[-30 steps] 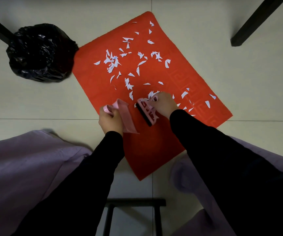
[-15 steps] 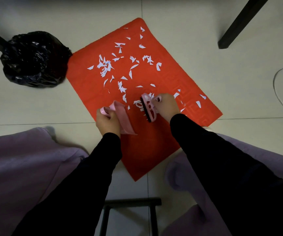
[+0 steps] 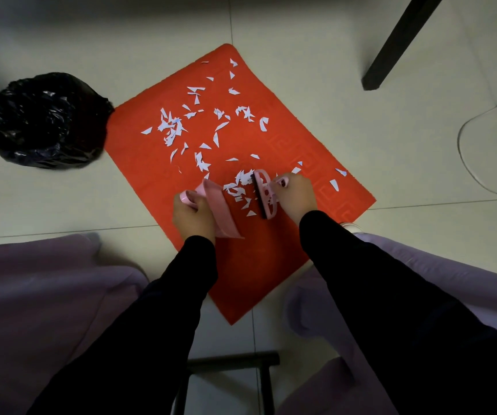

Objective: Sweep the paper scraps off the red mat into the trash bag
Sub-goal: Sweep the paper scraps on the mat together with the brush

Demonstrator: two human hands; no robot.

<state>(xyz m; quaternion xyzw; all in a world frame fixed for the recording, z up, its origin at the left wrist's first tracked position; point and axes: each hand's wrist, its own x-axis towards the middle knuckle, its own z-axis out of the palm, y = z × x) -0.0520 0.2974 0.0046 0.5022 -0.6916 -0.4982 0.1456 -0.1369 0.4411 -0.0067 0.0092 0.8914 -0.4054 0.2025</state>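
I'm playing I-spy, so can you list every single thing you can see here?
mat: one, red, middle of floor
scraps: many, white, scattered on mat
bag: one, black, left of mat
dustpan: one, pink, on mat
brush: one, pink, on mat right of dustpan
legs: two, black, top right and by bag
cable: one, pale, floor at right
frame: one, black, bottom middle
trousers: purple, bottom corners
sleeves: two, black, bottom
left hand: one, holds dustpan
right hand: one, holds brush
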